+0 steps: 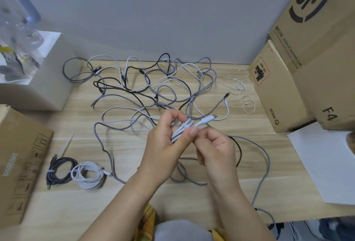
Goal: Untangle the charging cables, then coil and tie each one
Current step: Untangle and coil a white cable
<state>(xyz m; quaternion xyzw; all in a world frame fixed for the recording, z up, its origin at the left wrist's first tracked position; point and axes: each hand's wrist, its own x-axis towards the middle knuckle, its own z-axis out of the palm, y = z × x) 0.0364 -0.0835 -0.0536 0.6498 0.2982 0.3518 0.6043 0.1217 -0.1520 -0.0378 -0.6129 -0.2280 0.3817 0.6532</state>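
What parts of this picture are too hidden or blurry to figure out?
Head view only:
- The white cable bundle: its lower part is hidden inside the left hand and behind the right hand.
- The cable tangle: too crossed over to count the cables.
- The clear container, far left: blurred and cut off by the edge.
- The grey cable: runs off the table edge.

Bare forearms; grey trousers (pixel 182 230), perhaps a yellow top (pixel 148 219).

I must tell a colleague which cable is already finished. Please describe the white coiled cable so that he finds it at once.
Start at the brown cardboard box on the table's left edge. Just right of it lie two coiled cables side by side. The white coiled cable is the right one; its neighbour, the dark coiled cable, is black.
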